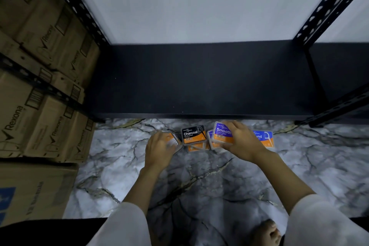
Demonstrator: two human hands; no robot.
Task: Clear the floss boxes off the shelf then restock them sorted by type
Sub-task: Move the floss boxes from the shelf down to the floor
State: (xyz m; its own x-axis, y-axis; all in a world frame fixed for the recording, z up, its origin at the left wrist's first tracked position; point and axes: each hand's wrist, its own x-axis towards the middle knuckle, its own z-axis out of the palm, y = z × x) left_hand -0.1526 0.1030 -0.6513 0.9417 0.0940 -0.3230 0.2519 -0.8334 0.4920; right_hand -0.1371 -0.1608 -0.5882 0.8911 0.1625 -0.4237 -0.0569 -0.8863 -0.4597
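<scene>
Floss boxes (211,138) clustered on marble floor (199,181) just before bare black shelf (199,80). Small, stiff, light, likely slick plastic; best pinched by edges. Right hand (242,142) curled around purple box (221,134), lifted. Left hand (159,146) over orange box (172,140), grip unclear. Blue box (263,138) partly hidden; lower boxes unreadable.

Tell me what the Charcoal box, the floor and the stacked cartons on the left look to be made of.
Charcoal box: apparently clear hard plastic over a printed card label; pale glossy edges frame the print.
Floor: marble-look surface, grey-white with dark veins; stone, tile or vinyl, cannot tell.
Cartons: brown corrugated-looking cardboard, matte, with printed logos and barcodes.
</scene>
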